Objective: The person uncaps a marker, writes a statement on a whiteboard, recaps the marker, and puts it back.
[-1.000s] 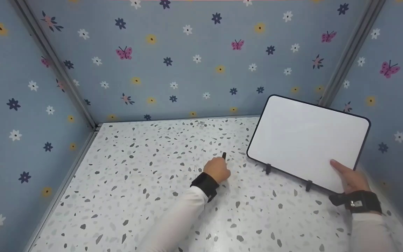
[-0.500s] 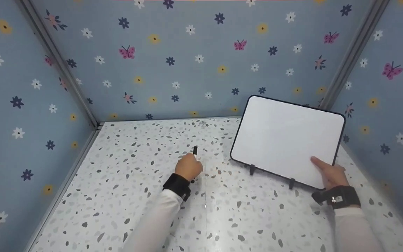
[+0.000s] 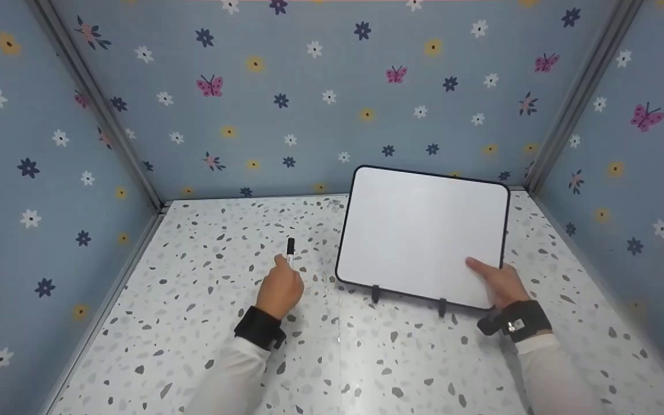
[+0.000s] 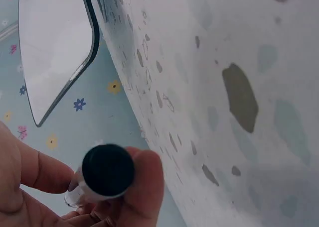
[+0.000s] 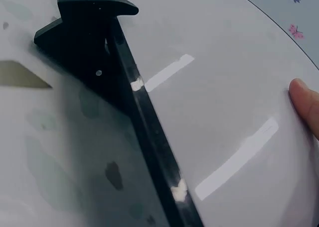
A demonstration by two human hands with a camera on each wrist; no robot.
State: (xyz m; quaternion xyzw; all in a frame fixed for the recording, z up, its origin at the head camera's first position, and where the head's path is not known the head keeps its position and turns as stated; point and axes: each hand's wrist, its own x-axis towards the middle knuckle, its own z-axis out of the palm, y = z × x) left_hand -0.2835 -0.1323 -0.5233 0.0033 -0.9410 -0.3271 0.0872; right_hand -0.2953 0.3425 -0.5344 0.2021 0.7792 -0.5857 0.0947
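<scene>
My left hand point(image 3: 281, 288) grips a marker pen point(image 3: 290, 246) with a white barrel and a black end pointing away toward the back wall. In the left wrist view the marker's round black end point(image 4: 108, 170) faces the camera, held between thumb and fingers. My right hand point(image 3: 502, 282) holds a black-framed whiteboard point(image 3: 424, 230) at its lower right side, thumb on the white face and the other fingers hidden behind. The board leans back, tilted slightly down to the right. Black feet point(image 3: 376, 294) stick out along its lower edge; the right wrist view shows one foot point(image 5: 94, 48) close.
A white speckled tabletop point(image 3: 211, 242) lies under both hands. Blue flowered panels enclose it, with a back wall point(image 3: 309, 127), a left wall point(image 3: 26, 196) and a right wall point(image 3: 643, 173). Grey metal posts point(image 3: 101, 115) join the panels at the corners.
The whiteboard has moved left with my right hand, toward the middle of the table, and turned a little more level. My left hand has moved left with the marker pen.
</scene>
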